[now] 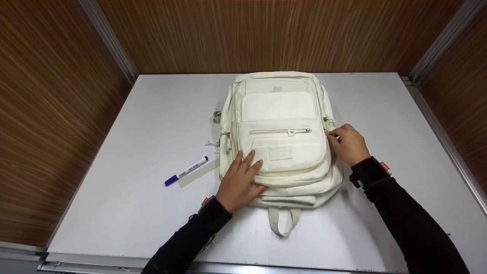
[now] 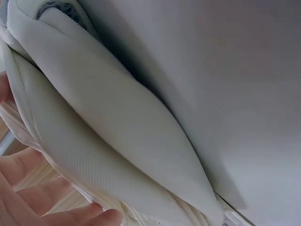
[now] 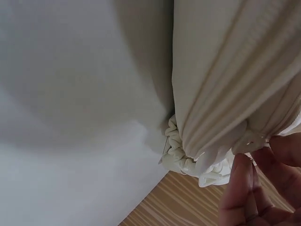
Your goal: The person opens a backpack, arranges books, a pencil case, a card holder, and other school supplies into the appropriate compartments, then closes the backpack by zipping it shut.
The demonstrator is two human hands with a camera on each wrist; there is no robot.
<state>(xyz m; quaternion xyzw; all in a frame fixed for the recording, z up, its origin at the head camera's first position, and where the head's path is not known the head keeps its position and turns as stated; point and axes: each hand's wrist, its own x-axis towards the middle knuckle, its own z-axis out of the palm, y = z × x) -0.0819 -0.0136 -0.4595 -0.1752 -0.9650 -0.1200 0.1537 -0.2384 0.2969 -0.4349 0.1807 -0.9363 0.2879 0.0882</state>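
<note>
A cream backpack (image 1: pixel 279 108) lies front up on the white table, its grab loop (image 1: pixel 283 228) toward the near edge. My left hand (image 1: pixel 240 182) rests with spread fingers on the lower left of its front, beside a stitched label (image 1: pixel 280 154). At the bag's right side, my right hand (image 1: pixel 349 144) pinches a zipper pull, mostly hidden by the fingertips. Seen from the right wrist, the thumb and fingers (image 3: pixel 242 172) close on a small pale piece at the bag's edge. A front pocket zipper (image 1: pixel 279 131) runs across the middle.
Left of the backpack lies a marker (image 1: pixel 186 171) with blue ends, beside a pale flat strip (image 1: pixel 199 173) that reaches toward the bag's edge. Wood-patterned panels (image 1: pixel 247 38) bound the table at the back and both sides.
</note>
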